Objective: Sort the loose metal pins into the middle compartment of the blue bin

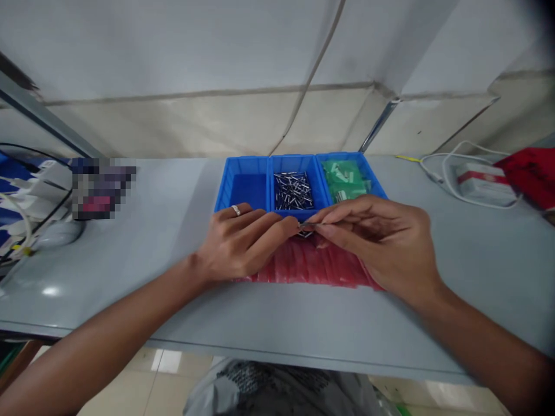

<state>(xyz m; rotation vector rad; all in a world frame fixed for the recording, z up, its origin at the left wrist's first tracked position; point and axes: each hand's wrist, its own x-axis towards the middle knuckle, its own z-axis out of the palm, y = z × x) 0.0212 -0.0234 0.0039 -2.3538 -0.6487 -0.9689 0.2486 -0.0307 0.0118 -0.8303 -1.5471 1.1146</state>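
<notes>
My right hand (390,245) pinches a small, thin metal pin (309,224) between thumb and fingertips. Its tip meets the fingertips of my left hand (247,242), whose fingers are curled and closed; whatever they hold is hidden. Below both hands lies a row of red plastic bags (303,266), partly covered by them. More small metal pieces (306,234) show just under the fingertips. Right behind my hands, the middle blue bin (292,214) holds many short metal pins (293,190).
A left blue bin (248,159) and a right blue bin (376,173) flank the middle one; green plastic packets (344,178) lie in the right one. Cables and white plugs (47,179) crowd the table's left. A white box (484,182), white cable and red cloth (533,173) lie right.
</notes>
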